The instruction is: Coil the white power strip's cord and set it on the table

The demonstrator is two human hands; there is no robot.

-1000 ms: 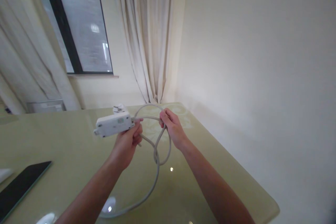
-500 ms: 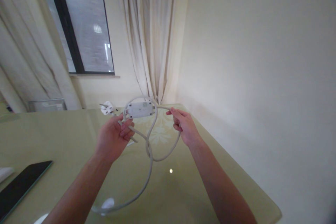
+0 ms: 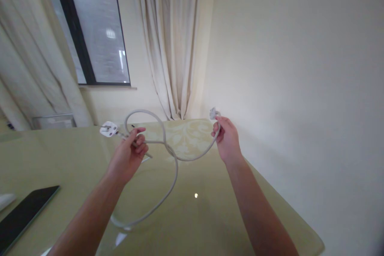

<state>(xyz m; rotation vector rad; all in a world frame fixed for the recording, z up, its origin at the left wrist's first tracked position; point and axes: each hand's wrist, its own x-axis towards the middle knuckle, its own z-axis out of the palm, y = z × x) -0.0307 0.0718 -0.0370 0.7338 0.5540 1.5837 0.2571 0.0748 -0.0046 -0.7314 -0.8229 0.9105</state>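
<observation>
A pale grey power cord (image 3: 177, 172) hangs in loops between my two hands above the table. My left hand (image 3: 129, 156) is closed round the cord, just behind its white three-pin plug (image 3: 108, 129), which points left. One loop rises over the left fingers and another drops low toward my left forearm. My right hand (image 3: 228, 140) pinches the cord farther right. Just above those fingertips shows a small white end piece (image 3: 213, 113); its form is blurred, so I cannot tell its kind. The strands cross near the middle.
The glossy green table (image 3: 228, 216) meets the wall on the right. A dark flat tablet-like slab (image 3: 28, 216) lies at the left, with a white object (image 3: 6, 201) beside it. Cream curtains (image 3: 168, 40) and a window (image 3: 96, 28) stand behind.
My right hand has moved right and slightly up with the cord. The white box that hung between the hands no longer shows there. The left hand and plug have shifted a little left.
</observation>
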